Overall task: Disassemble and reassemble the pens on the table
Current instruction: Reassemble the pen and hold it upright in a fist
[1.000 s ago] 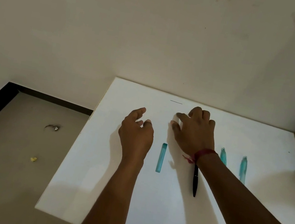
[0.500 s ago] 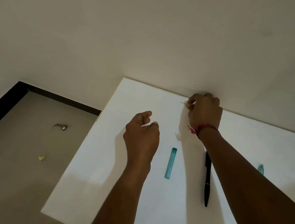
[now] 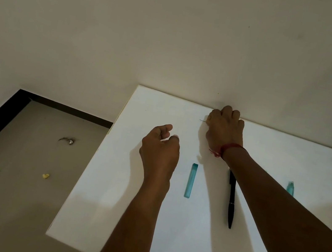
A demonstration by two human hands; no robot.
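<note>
Reaching farther than a second ago, the right grip (image 3: 224, 128) sits at the far edge of the bench (image 3: 184, 240), pinching a thin refill (image 3: 202, 120) whose tip pokes out left. The left grip (image 3: 160, 147) hovers loosely curled, holding nothing, near the teal barrel (image 3: 191, 180) and black pen (image 3: 230, 199).

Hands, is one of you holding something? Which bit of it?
The right hand pinches a thin ink refill near one end; only its tip pokes out of the grip. The left hand holds nothing that shows.
</note>
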